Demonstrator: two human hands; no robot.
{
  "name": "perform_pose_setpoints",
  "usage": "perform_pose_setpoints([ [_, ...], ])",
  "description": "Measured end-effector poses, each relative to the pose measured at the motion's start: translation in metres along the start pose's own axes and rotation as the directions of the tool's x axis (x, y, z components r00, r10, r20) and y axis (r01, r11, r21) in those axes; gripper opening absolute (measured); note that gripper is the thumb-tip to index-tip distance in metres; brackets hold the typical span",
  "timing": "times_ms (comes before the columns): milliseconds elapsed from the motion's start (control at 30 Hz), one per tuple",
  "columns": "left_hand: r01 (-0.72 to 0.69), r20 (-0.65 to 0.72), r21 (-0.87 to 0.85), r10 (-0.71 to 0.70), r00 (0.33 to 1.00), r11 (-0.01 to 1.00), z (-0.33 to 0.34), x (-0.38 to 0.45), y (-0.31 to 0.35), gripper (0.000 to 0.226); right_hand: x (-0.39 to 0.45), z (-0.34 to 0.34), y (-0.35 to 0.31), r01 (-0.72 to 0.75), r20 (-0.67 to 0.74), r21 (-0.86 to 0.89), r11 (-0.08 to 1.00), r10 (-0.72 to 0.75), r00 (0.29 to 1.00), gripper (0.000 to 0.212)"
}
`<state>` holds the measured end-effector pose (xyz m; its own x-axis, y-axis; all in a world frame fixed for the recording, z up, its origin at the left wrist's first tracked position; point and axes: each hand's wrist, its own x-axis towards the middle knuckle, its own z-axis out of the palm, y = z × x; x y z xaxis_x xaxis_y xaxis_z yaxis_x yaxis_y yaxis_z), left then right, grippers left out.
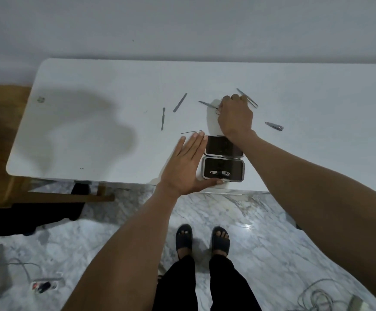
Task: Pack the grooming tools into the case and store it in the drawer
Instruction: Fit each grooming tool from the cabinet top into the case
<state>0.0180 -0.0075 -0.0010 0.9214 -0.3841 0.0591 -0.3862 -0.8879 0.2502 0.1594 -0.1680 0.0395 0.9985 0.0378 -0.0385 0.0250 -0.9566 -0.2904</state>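
An open black grooming case (224, 168) with a silver rim lies near the white table's front edge; one small clipper (220, 173) sits in its near half. My left hand (185, 166) rests flat against the case's left side, fingers spread, thumb along its front. My right hand (235, 117) is beyond the case, fingers closed on a thin metal tool (207, 105) that sticks out to the left. Tweezers (248, 98) lie just behind that hand. Loose on the table are a nail file (180, 102), a slim pusher (163, 118), a thin pick (190, 132) and a nail clipper (274, 126).
The white table (92, 113) stands against a pale wall, with a wooden piece of furniture (0, 142) at its left. Below is marble floor with my sandalled feet (202, 240), a power strip (44, 286) at lower left and cables (315, 297) at lower right.
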Motion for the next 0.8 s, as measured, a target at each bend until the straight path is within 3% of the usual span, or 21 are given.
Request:
perform_pose_setpoints([
  [267, -0.029, -0.096, -0.056, 0.024, 0.995, 0.998, 0.007, -0.001, -0.002, 0.119, -0.038, -0.019, 0.022, 0.033, -0.035, -0.005, 0.999, -0.033, 0.999, 0.017],
  [567, -0.013, -0.029, -0.014, 0.013, 0.999, 1.0, 0.004, -0.004, -0.001, 0.121, -0.116, -0.037, 0.052, 0.165, -0.019, -0.025, 0.986, -0.166, 0.986, 0.013],
  [800, -0.01, -0.004, -0.023, 0.009, 1.0, 1.0, 0.002, -0.004, 0.0, 0.122, -0.157, -0.037, 0.073, 0.188, 0.032, -0.11, 0.976, -0.185, 0.982, 0.015],
])
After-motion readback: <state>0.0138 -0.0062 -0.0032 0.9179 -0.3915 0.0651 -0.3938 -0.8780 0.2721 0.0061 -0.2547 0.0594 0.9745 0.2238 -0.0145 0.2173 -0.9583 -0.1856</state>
